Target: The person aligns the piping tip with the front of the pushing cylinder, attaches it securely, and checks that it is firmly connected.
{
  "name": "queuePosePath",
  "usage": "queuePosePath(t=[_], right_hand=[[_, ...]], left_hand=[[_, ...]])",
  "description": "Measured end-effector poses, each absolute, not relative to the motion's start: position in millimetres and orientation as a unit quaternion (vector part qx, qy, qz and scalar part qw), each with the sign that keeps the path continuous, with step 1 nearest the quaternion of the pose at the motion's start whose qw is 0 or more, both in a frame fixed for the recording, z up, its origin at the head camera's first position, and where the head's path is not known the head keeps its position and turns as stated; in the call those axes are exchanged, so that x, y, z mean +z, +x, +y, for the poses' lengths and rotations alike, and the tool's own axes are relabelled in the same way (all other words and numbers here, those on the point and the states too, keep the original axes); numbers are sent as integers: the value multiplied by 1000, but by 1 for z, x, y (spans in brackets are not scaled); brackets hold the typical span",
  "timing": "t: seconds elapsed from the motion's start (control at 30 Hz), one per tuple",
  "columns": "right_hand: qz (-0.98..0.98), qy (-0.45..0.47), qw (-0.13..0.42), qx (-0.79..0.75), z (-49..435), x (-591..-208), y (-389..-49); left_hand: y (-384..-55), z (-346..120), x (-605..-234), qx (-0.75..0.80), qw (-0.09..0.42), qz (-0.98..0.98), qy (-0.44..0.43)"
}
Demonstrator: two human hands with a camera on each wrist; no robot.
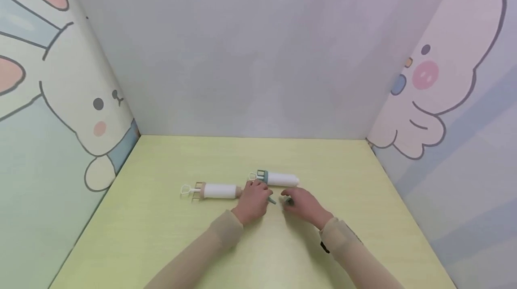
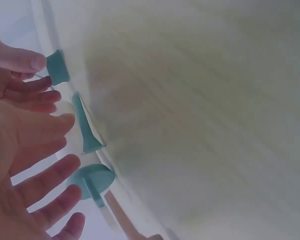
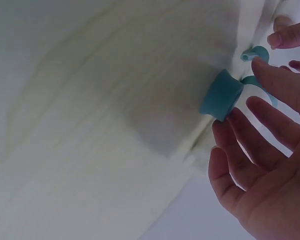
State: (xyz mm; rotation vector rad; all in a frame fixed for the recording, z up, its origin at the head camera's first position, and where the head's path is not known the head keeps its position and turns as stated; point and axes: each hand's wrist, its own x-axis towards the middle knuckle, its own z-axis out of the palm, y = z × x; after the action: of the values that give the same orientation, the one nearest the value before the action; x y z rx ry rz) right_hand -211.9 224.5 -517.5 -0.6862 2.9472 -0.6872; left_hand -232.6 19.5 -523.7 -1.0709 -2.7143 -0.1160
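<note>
My left hand [image 1: 254, 200] hovers with fingers spread beside a small teal cone-shaped nozzle [image 2: 86, 127] that lies on the table. In the head view that hand hides most of the nozzle. A short flared teal ring [image 3: 222, 95] sits between the thumb and fingertips of my right hand [image 1: 304, 206], which pinches it just above the tabletop. Behind the hands lies a syringe with a white barrel [image 1: 282, 179] and teal finger grips. Left of my left hand lies a second syringe [image 1: 220, 190], white with beige fittings; the hand covers its tip.
The pale yellow-green table [image 1: 169, 244] ends at a plain grey back wall [image 1: 242, 55]. Side walls printed with a cartoon rabbit [image 1: 76, 96] and another cartoon animal [image 1: 452, 55] close in the left and right.
</note>
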Motion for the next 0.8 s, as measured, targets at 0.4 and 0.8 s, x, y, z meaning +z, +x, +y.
queuePosePath(t=[0.4, 0.8], right_hand=[[951, -232, -4, -204, 235, -533, -205], [946, -224, 0, -233, 237, -533, -205]], left_hand=[[-232, 25, -530, 15, 96, -935, -342], [-230, 26, -530, -25, 105, -935, -339]])
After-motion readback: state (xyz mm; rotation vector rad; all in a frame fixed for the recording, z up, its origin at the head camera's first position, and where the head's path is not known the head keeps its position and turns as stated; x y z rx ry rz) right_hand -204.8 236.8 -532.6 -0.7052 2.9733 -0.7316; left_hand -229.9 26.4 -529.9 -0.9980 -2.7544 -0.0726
